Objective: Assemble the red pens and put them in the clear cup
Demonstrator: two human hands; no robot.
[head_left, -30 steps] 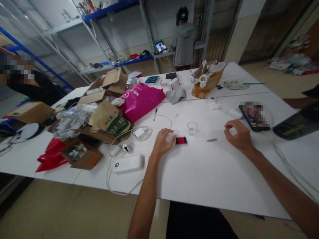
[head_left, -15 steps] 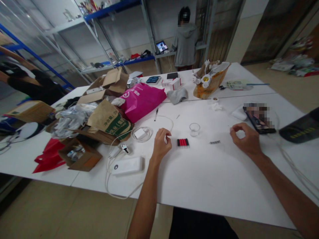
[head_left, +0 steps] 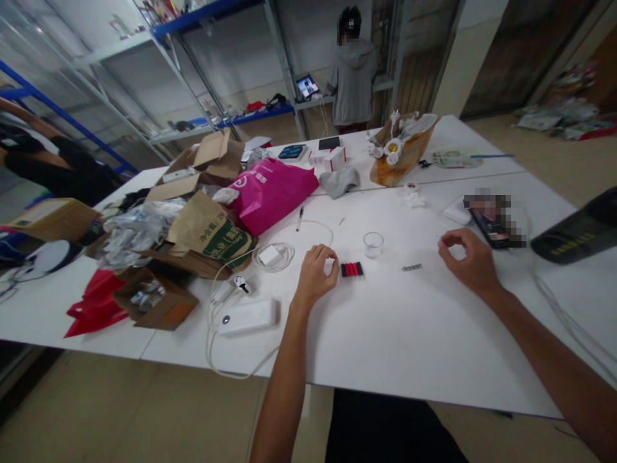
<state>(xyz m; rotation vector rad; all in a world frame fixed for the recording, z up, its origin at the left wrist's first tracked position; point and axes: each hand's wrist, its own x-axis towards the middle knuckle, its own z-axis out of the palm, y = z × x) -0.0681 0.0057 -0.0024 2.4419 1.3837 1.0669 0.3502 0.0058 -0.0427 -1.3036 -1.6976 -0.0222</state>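
The left hand (head_left: pixel 315 278) is curled, its fingertips (head_left: pixel 324 257) drawn together on the table (head_left: pixel 385 334), just left of a red block (head_left: pixel 351 269). Whether a small white piece is pinched there cannot be told. The right hand (head_left: pixel 471 262) is held with thumb and forefinger (head_left: pixel 447 239) closed in a ring, and nothing is seen between them. A short row of dark pieces (head_left: pixel 412 267) lies between the hands, with a clear cup (head_left: pixel 373 244) just beyond. Small parts appear to be in hand, and lifting them would call for a fine pinch.
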